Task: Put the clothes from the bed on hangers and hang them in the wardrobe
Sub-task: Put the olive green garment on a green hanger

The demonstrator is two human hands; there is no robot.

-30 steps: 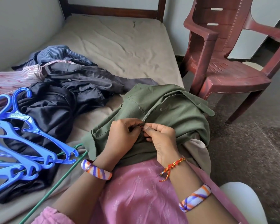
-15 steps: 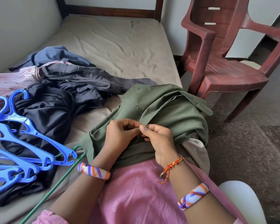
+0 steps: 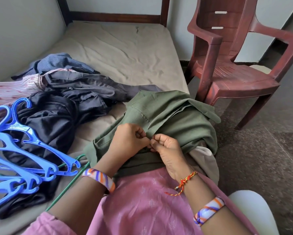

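My left hand [image 3: 128,141] and right hand [image 3: 166,146] meet with fingertips curled, both pinching the front edge of the green shirt [image 3: 172,119] lying across my lap at the bed [image 3: 117,53] edge; I seem to be working a button. Next it likely needs a hanger: the blue hangers [image 3: 24,150] lie on the dark clothes [image 3: 57,112].

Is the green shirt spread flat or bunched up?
Bunched up. The green shirt lies in rumpled folds on the bed edge, with both hands pinching its front.
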